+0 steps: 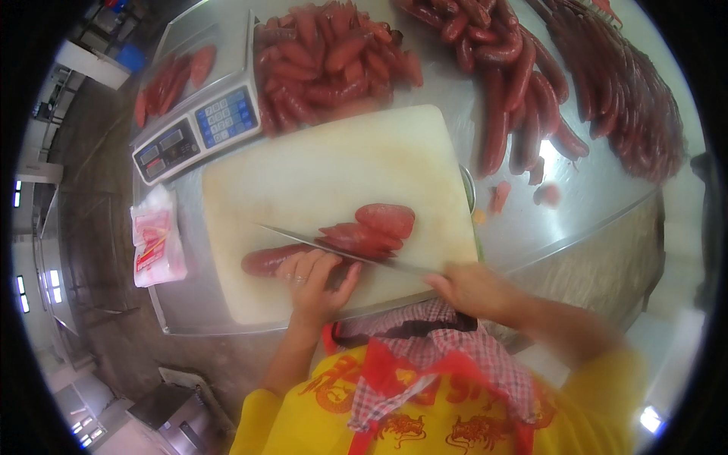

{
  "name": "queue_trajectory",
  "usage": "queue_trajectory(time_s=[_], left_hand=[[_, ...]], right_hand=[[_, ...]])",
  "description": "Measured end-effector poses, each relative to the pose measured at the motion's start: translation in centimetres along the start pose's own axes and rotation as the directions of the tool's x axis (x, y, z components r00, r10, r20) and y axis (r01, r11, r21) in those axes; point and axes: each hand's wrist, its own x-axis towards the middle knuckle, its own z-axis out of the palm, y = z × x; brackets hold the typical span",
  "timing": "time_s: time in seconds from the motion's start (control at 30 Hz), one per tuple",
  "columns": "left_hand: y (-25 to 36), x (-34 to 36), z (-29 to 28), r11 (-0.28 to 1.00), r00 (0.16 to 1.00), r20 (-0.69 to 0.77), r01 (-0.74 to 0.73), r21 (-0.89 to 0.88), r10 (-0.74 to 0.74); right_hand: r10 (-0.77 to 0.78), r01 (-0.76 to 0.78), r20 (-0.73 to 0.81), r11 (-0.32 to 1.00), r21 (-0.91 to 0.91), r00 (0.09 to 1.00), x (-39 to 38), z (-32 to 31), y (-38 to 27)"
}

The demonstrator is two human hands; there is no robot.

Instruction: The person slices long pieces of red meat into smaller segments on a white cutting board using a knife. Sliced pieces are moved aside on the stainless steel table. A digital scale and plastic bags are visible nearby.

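Note:
My right hand [474,290] is closed round the handle of a long knife [402,266]. Its blade slants up and left across the white cutting board [326,159], against the cut end of a dark red sausage [265,261]. With curled fingers, my left hand [315,280] presses that sausage onto the board, just below the blade; part of the sausage is hidden under the fingers. Beyond the blade lie several overlapping sausage slices [356,236], with a larger slanted piece [387,218] at their upper right.
A digital scale [193,133] bearing cut sausage stands at the far left. Heaped cut sausage pieces [326,61] sit behind the board. Whole sausages [497,114] and a dense bundle of thin sausages [629,98] lie at right. Plastic bags [158,239] rest left of the board.

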Motion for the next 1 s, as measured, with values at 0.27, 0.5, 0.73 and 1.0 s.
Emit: queue_trajectory(time_s=[0.27, 0.5, 0.73, 1.0], left_hand=[[-0.8, -0.4, -1.3, 0.998, 0.998, 0.007, -0.059, 0.030, 0.058], [-1.4, -0.8, -1.4, 1.000, 1.000, -0.004, -0.010, -0.027, 0.010], [-1.2, -0.9, -1.0, 1.000, 0.999, -0.029, -0.013, -0.011, 0.013], [-2.9, -1.1, -2.8, 0.997, 0.999, -0.037, 0.000, 0.075, 0.003]], right_hand=[[-0.103, 0.103, 0.001, 0.995, -0.002, 0.995, 2.6, 0.2, -2.5], [0.140, -0.129, 0.164, 0.989, -0.074, 0.976, -6.8, -3.7, -0.2], [-0.173, 0.182, -0.119, 0.981, 0.066, 0.978, 5.7, 3.3, -4.6], [0.052, -0.063, 0.114, 0.993, 0.098, 0.992, -4.1, -3.1, -2.7]])
